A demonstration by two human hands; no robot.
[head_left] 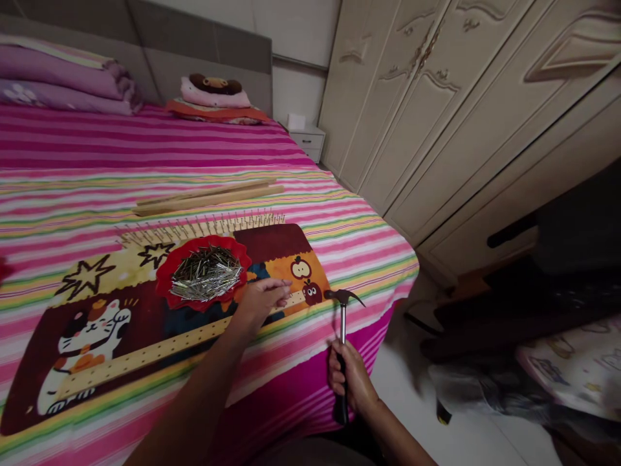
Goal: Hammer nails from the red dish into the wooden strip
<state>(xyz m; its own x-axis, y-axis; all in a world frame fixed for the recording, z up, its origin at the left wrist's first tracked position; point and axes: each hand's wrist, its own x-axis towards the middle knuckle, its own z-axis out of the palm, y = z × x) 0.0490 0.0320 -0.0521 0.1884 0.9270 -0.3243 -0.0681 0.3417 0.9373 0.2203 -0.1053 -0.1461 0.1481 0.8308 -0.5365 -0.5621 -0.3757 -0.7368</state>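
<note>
Gripping a claw hammer [342, 310] upright, right hand [352, 382], left hand [262, 301] pinching over pale holed wooden strip [160, 349]

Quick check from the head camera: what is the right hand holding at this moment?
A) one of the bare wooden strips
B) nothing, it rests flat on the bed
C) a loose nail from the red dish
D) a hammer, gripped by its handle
D: the right hand is closed around the dark handle of the hammer, whose head stands upright near the bed's edge, while the left hand rests on the holed wooden strip.
</note>
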